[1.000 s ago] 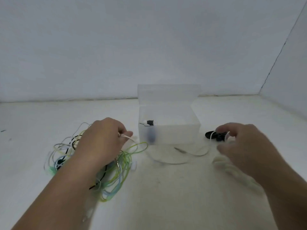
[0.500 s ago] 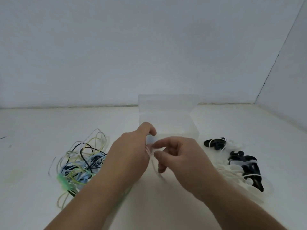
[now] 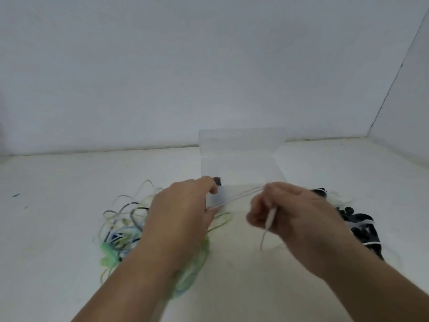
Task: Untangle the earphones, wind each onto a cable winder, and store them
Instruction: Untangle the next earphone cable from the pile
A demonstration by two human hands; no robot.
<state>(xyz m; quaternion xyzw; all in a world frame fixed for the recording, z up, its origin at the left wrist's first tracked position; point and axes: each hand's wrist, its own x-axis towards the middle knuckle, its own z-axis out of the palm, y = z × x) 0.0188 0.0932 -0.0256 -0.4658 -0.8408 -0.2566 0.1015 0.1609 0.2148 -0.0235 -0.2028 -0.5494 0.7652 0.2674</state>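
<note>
White tabletop (image 3: 255, 287) and walls; left hand (image 3: 183, 212) and right hand (image 3: 292, 212) each grip the white earphone cable (image 3: 236, 198).

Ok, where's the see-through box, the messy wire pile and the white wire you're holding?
clear box (image 3: 241, 163), head view, front wall.
tangled earphones (image 3: 123, 231), head view, middle of the pile.
white cable (image 3: 236, 198), head view, stretch between the hands.

Both hands stretch a white earphone cable (image 3: 234, 199) between them, left hand (image 3: 183, 205) and right hand (image 3: 292, 212) pinching it. A tangled earphone pile (image 3: 123, 228) lies left; a clear plastic box (image 3: 241, 163) stands behind.
</note>
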